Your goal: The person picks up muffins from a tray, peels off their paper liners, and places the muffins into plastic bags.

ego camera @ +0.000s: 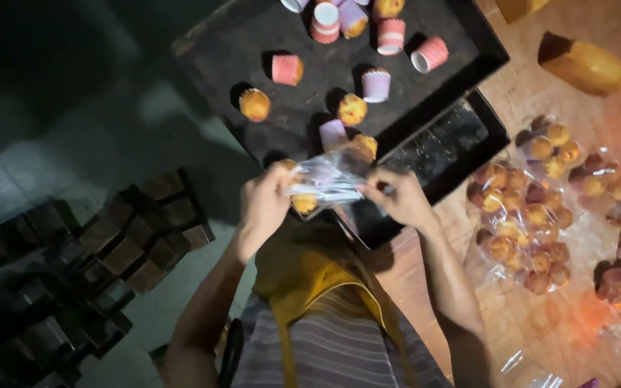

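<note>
Clear plastic bag [325, 181] at frame centre, pinched by left hand [264, 205] and right hand [399, 197], fingers closed on its edges. Muffins [255, 104] dot the dark tray [217, 50] above; bagged muffins [526, 223] lie at right.

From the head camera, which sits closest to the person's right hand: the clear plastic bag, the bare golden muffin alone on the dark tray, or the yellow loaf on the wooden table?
1. Clear plastic bag, held by right hand.
2. Bare golden muffin, tray's left part.
3. Yellow loaf, top right, on the table.

A clear plastic bag [325, 183] is stretched between both hands, muffins inside. Filled clear bags of golden muffins [522, 230] lie on the wooden desk [526, 86] at right (some glare-blurred); one flat empty bag [533, 366] lies nearer.
</note>
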